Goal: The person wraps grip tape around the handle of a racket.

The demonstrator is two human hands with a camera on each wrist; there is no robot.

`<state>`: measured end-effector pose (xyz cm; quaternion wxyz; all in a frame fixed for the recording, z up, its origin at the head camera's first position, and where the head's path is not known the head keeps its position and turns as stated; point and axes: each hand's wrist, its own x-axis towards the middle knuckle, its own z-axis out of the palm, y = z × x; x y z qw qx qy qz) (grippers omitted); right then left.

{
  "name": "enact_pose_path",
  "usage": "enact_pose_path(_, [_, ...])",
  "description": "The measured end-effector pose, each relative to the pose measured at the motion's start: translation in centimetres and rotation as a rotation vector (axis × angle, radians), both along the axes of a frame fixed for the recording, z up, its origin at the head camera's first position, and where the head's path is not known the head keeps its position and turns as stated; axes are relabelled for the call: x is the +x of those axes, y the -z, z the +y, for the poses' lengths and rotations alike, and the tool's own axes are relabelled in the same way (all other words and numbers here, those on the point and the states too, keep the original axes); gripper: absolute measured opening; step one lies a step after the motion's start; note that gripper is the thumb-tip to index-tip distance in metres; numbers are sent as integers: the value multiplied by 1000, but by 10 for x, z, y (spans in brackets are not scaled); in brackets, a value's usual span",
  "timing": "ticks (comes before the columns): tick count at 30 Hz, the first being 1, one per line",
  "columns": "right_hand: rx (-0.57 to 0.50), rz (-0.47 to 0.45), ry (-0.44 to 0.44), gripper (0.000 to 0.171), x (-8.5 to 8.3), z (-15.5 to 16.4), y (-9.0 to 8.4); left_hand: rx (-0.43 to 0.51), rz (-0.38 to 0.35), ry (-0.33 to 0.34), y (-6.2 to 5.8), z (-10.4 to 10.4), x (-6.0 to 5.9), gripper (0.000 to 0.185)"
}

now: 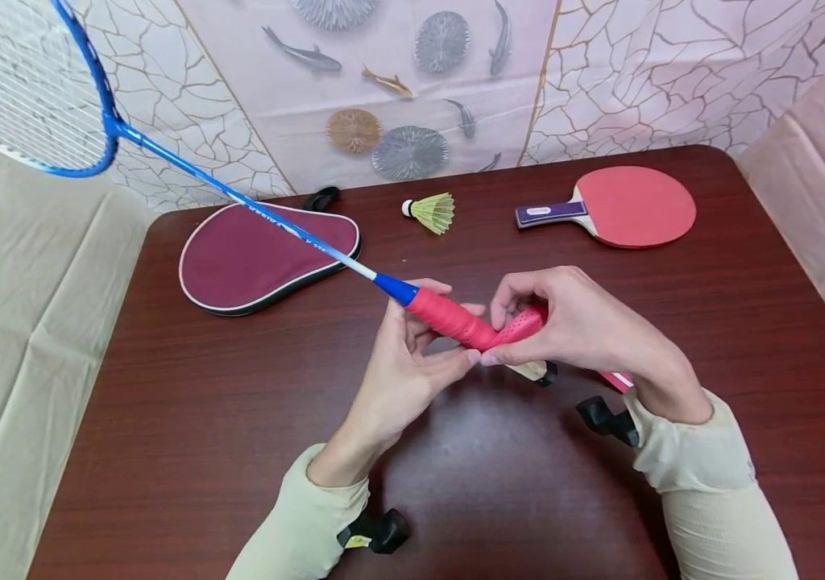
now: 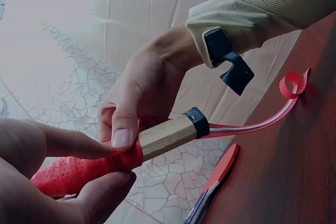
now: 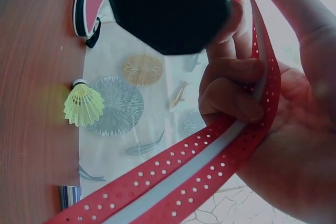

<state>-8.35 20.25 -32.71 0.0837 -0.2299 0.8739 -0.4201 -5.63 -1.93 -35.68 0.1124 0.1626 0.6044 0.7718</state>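
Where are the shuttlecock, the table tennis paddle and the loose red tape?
shuttlecock point(image 1: 433, 212), head view, yellow skirt.
table tennis paddle point(image 1: 633, 205), head view, red face.
red tape point(image 3: 210, 166), right wrist view, perforated strip.

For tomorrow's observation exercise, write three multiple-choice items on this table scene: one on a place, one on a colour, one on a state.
1. Where does the shuttlecock lie?
A. Between the racket cover and the table tennis bat
B. Inside the cover
C. On the bat

2. What colour is the grip tape on the badminton racket?
A. Green
B. Red
C. White

3. How far is the handle wrapped?
A. Fully
B. Not at all
C. Partly; bare wood shows at its end

Answers:
1 A: it sits on the table between them.
2 B: the wrap and loose strip are red.
3 C: the left hand and right hand grip a handle with bare wood near the butt cap.
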Motion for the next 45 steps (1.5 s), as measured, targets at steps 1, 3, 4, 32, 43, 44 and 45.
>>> enact_pose_path(1, [0, -1, -2, 36, 0, 0, 0, -4, -11, 4, 0, 0, 0, 67])
enact_pose_path(3, [1, -7, -3, 36, 0, -1, -1, -18, -22, 0, 1, 0, 1, 68])
enact_pose_path(4, [3, -12, -3, 36, 0, -1, -1, -30, -25, -7, 1, -1, 1, 67])
enact_pose_path(32, [-87, 79, -113, 15, 3, 9, -5, -160, -21, -79, 1, -4, -2, 69])
enact_pose_path(43, [-129, 18, -40, 13, 4, 1, -6, -86, -85, -41, -3, -9, -4, 69])
enact_pose_path(44, [-135, 13, -40, 13, 4, 0, -6, -81, -82, -39, -4, -9, -4, 69])
enact_pose_path(45, [-141, 8, -41, 12, 4, 0, -6, -73, -80, -34, -4, -10, -4, 69])
